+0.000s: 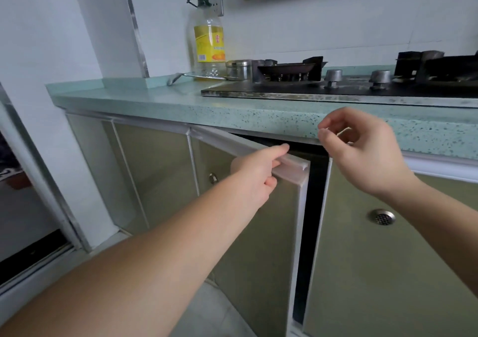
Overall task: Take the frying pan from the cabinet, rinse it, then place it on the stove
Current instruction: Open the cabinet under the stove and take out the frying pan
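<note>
Head | left hand (256, 179) grips cabinet door (261, 248) top | right hand (362, 150) loosely curled, empty

The surface (258, 114) is pale teal-green, speckled all over with small dark flecks. The stove (284, 89) has a glossy black top with a mottled silver-grey front edge, dull grey knobs (333, 76) and black pan supports. The oil bottle (208, 44) is clear, with a yellow label bearing an orange patch and a dark green cap and handle. The tin (239, 69) beside it is plain silver. The cabinet door (271, 233) and its neighbours are plain olive-green, framed in whitish-silver trim, and the opening behind it shows black. A round silver vent (382, 217) carries a pattern of small holes. The wall (336, 26) is white.
</note>
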`<action>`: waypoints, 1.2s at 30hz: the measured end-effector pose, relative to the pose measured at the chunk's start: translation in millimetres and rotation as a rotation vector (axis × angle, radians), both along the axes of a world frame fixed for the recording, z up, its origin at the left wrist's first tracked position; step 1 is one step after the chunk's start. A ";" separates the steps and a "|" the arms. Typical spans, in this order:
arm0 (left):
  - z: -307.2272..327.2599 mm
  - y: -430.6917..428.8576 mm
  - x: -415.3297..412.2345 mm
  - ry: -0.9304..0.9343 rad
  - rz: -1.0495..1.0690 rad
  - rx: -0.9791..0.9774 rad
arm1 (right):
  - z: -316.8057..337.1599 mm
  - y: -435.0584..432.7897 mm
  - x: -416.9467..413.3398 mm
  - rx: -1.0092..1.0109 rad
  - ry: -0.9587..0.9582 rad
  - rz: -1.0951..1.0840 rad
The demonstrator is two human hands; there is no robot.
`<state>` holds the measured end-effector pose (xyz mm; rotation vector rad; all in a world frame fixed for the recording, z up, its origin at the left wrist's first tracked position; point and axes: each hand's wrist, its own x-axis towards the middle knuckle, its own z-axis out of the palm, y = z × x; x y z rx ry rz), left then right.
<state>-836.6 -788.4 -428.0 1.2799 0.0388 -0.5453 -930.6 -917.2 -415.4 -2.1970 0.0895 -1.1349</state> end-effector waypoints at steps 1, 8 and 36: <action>0.5 10.0 0.1 -0.017 -0.023 0.027 | 0.4 3.4 7.4 -0.018 0.017 0.009; 9.2 78.0 -4.1 -0.159 -0.112 0.215 | -11.0 50.5 59.4 -0.417 0.133 0.204; 43.9 304.3 106.3 -0.732 0.225 1.321 | -10.0 254.7 191.1 -0.712 0.378 0.330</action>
